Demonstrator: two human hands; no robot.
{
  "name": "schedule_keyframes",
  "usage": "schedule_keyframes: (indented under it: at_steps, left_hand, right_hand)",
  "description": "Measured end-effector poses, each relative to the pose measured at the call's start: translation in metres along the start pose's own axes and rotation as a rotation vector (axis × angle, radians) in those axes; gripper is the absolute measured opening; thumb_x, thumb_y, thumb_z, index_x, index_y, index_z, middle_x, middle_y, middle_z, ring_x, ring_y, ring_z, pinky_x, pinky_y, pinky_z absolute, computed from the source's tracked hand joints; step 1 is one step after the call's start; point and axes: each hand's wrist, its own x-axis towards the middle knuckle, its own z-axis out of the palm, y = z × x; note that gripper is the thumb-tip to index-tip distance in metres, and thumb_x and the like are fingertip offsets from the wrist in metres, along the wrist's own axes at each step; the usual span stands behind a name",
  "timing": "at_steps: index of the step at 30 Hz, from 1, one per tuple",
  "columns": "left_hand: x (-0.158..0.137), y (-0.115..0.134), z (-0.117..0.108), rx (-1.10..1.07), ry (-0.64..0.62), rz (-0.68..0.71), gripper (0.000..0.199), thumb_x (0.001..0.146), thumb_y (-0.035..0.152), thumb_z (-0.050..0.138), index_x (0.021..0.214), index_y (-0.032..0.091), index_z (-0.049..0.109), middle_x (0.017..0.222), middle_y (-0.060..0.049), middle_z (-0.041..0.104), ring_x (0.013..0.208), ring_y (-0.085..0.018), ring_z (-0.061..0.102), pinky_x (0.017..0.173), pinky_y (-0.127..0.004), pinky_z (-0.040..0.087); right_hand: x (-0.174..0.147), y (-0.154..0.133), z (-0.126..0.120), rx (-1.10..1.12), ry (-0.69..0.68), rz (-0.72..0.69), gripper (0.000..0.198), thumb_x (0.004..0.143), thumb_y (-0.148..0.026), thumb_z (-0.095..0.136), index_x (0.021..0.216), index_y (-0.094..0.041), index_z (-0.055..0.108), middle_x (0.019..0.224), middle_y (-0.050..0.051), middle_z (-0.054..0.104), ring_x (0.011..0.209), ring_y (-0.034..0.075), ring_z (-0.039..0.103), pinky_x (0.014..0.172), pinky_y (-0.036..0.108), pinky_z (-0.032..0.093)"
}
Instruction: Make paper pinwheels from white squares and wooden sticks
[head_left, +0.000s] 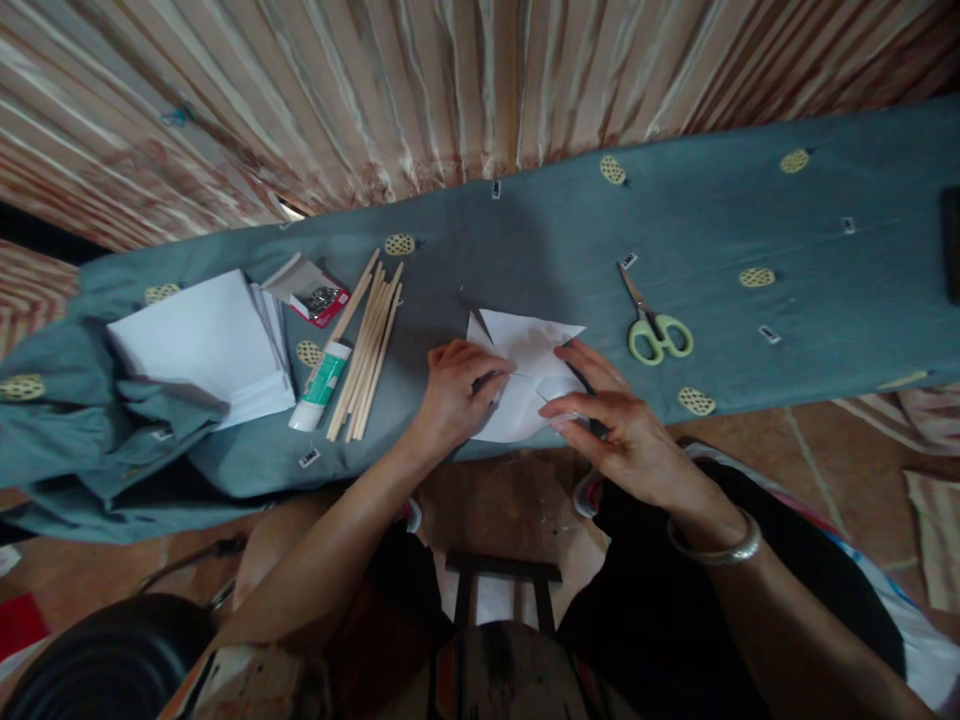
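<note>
A white sheet of paper (525, 345) with slits cut in from its corners lies at the front edge of the cloth-covered table. On its left side, my left hand (459, 392) pinches the paper between thumb and fingers. My right hand (607, 415) grips the paper's right side, thumb and fingers bent around a curled flap. Green-handled scissors (658, 335) rest to the right of the paper, blades pointing away from me. Left of my hands lie several thin wooden sticks (371, 355) and a glue stick (320, 387) with a green label.
A stack of white paper (199, 345) sits at the left, partly under bunched cloth. Beside it an opened small box (319, 300) shows metal pins or similar pieces. The blue-green tablecloth (817, 300) has pineapple prints. A pleated curtain (450, 90) hangs behind the table.
</note>
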Motion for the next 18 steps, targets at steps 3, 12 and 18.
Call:
schedule_keyframes:
  at_steps: [3,12,18]
  left_hand:
    - [-0.001,-0.001,0.001,0.007,0.019,0.006,0.015,0.09,0.024,0.058,0.094,0.021,0.073,0.09,-0.003,0.075,0.094,-0.02,0.063,0.091,-0.04,0.039]
    - [-0.003,0.0,0.003,0.018,0.038,0.003,0.016,0.091,0.025,0.059,0.094,0.022,0.074,0.089,-0.003,0.074,0.092,-0.02,0.063,0.092,-0.04,0.04]
    - [-0.003,-0.001,0.003,0.022,0.041,0.016,0.015,0.091,0.024,0.059,0.093,0.022,0.074,0.089,-0.003,0.074,0.091,-0.021,0.063,0.089,-0.039,0.04]
  right_hand:
    - [0.001,-0.001,0.004,0.014,0.047,0.022,0.014,0.09,-0.031,0.061,0.094,-0.027,0.074,0.149,0.004,0.05,0.147,0.028,0.033,0.117,0.055,0.034]
    - [0.003,-0.004,0.018,-0.074,0.198,0.058,0.024,0.095,-0.033,0.053,0.08,-0.022,0.068,0.149,0.006,0.051,0.147,0.032,0.032,0.115,0.06,0.034]
    - [0.007,-0.007,0.026,-0.166,0.279,0.065,0.018,0.091,-0.036,0.06,0.082,-0.024,0.07,0.145,0.005,0.054,0.144,0.033,0.036,0.113,0.06,0.036]
